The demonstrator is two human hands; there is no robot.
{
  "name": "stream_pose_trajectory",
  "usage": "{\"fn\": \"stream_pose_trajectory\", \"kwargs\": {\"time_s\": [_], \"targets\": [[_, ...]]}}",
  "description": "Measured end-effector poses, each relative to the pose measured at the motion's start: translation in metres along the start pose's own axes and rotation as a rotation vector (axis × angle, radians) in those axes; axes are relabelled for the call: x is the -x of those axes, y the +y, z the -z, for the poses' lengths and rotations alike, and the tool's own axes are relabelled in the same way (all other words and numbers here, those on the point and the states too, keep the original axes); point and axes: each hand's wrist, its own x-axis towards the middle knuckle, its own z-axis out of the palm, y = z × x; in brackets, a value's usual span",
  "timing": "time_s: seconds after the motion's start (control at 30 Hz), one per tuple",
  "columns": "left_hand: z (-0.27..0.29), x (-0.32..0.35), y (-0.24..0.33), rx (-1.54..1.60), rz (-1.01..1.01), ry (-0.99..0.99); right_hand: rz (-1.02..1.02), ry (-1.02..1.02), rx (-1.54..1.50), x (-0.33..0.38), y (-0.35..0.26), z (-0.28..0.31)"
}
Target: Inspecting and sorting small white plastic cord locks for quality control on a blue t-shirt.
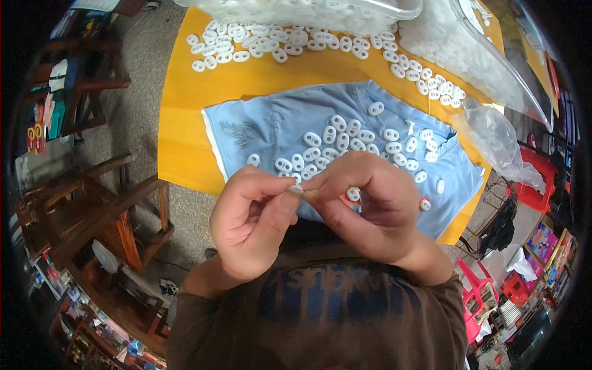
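Note:
In front of my chest, my left hand (254, 219) pinches a small white oval plastic piece (296, 188) between thumb and forefinger. My right hand (373, 203) meets it there, its thumb and forefinger pressed together at the piece's edge; whatever sits between those fingertips is too small to make out. Just beyond both hands, a light blue cloth garment (283, 117) lies spread out, with many loose white two-holed ovals (338, 121) scattered over it. Partly behind my right hand is another oval (353, 194) with red beside it. A further oval with a red edge (425, 204) lies to the right.
A yellow tabletop (185, 132) carries more white ovals (265, 43) along its far side. At the back stand a clear plastic bin (394, 9) and a large clear bag (444, 46) of white pieces. Wooden furniture (123, 237) is at left, a pink-red plastic stool (475, 296) at right.

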Motion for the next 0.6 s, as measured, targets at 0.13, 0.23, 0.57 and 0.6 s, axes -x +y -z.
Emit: {"fn": "stream_pose_trajectory", "kwargs": {"time_s": [0.13,0.23,0.57,0.6], "targets": [[0.003,0.0,0.001,0.039,0.057,-0.003,-0.013,0.022,-0.011,0.004,0.004,-0.005],[0.005,0.0,0.003,0.048,0.082,-0.022,-0.017,0.126,-0.043,0.004,0.005,-0.009],[0.009,0.0,0.003,-0.127,-0.017,-0.064,0.04,0.034,0.085,0.0,-0.005,-0.004],[0.008,-0.001,0.003,-0.126,-0.017,-0.065,0.081,0.017,0.151,-0.001,-0.005,-0.003]]}}
